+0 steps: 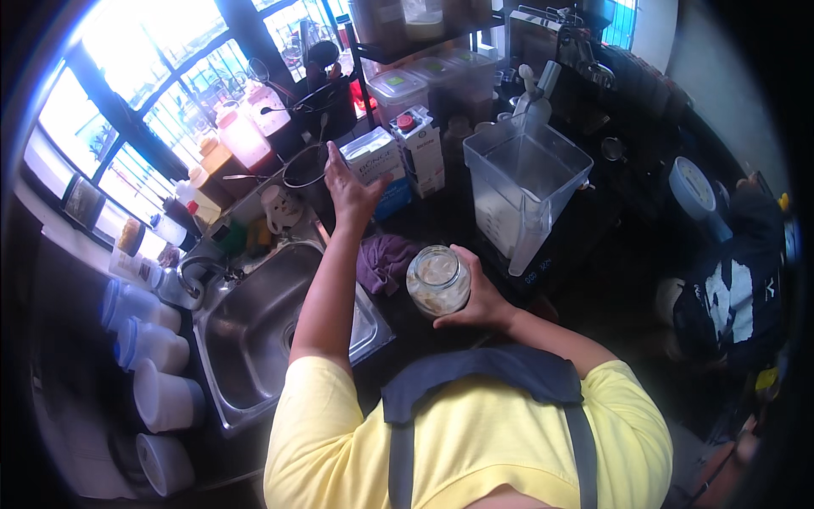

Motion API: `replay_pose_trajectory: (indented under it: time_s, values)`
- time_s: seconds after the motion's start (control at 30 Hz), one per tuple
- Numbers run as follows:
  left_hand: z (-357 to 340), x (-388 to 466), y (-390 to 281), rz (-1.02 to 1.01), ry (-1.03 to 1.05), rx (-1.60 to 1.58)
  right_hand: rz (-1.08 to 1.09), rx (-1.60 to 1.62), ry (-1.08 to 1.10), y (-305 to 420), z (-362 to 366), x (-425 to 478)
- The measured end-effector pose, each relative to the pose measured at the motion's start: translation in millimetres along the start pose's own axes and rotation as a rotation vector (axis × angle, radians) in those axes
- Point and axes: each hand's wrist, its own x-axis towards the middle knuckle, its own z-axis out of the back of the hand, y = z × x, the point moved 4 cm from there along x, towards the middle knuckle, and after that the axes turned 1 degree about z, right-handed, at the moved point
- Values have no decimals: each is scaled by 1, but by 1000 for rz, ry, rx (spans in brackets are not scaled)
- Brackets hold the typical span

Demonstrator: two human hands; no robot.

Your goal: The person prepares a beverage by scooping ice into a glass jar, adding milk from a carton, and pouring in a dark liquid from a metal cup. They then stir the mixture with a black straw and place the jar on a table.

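Note:
My right hand point(478, 299) grips a clear glass jar point(425, 291) from its right side. The jar has no lid, and a pale, creamy residue coats its inside. My left hand point(353, 191) is raised with fingers and thumb spread, in front of a blue-and-white carton point(389, 198); whether it touches the carton I cannot tell. Just beyond that hand is a dark round container point(305, 167) with a spoon in it. A crumpled purple cloth point(385, 264) lies between my forearm and the jar. To the right, a clear square pitcher point(552, 159) with whitish contents stands beside a lit digital display point(537, 272).
A steel sink point(245, 343) with a faucet point(191, 273) lies at left, alongside several white tubs point(168, 394). Squeeze bottles point(245, 137) line the window. A second carton point(425, 153) and lidded bins point(397, 92) stand behind. Another person point(731, 292) is at right.

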Motion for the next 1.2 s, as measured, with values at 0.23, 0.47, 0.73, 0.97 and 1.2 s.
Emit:
replay_pose_trajectory:
  time_s: [0.23,0.47,0.73,0.97,1.2]
  values:
    - [-47,24,46,173,-33,-201,-364,-16,340,67,65,-6]
    - [-53,-7,4,-187,-248,133,-310,-166,255,104,72,-5]
    - [-70,-16,-43,-231,-125,31,-10,-353,5,158,69,35]
    - [-95,-50,-40,-127,188,-246,162,-347,-7,172,54,61]
    - [-134,-19,-24,45,128,-475,-29,-160,-160,146,34,144]
